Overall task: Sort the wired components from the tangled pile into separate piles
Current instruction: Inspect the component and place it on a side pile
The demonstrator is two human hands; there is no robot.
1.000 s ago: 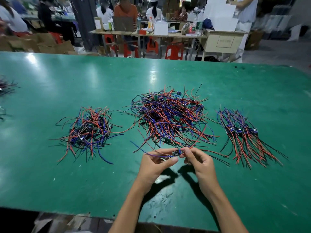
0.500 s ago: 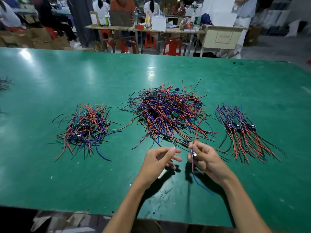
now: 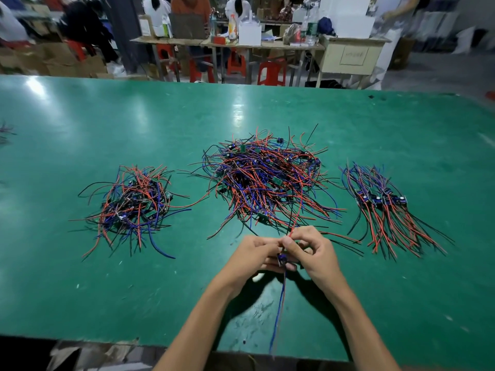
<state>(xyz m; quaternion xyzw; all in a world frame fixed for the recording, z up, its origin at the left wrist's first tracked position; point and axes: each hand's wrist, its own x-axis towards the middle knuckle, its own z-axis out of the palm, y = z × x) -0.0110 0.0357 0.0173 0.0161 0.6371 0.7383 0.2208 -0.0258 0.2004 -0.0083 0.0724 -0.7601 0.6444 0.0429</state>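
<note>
The green table carried three heaps of wired parts when I checked the head view. The biggest, the tangled pile, sat at the middle of the surface and still held most of the stock, so I judged the sorting well short of halfway. Toward the left edge lay a looser round heap, its wires curled every way. Toward the right edge lay the neat row, small blocks side by side with wires combed toward the near edge. Both looked like finished work; which kind went where I could not tell.

One wired part was out of the tangle, above the surface near the near edge, just in front of the big pile. My left hand curled under and around it; my right hand pinched its red wire at the top between thumb and forefinger. Its blue wire hung down between my wrists past the near edge. I judged it still needed placing.
</note>
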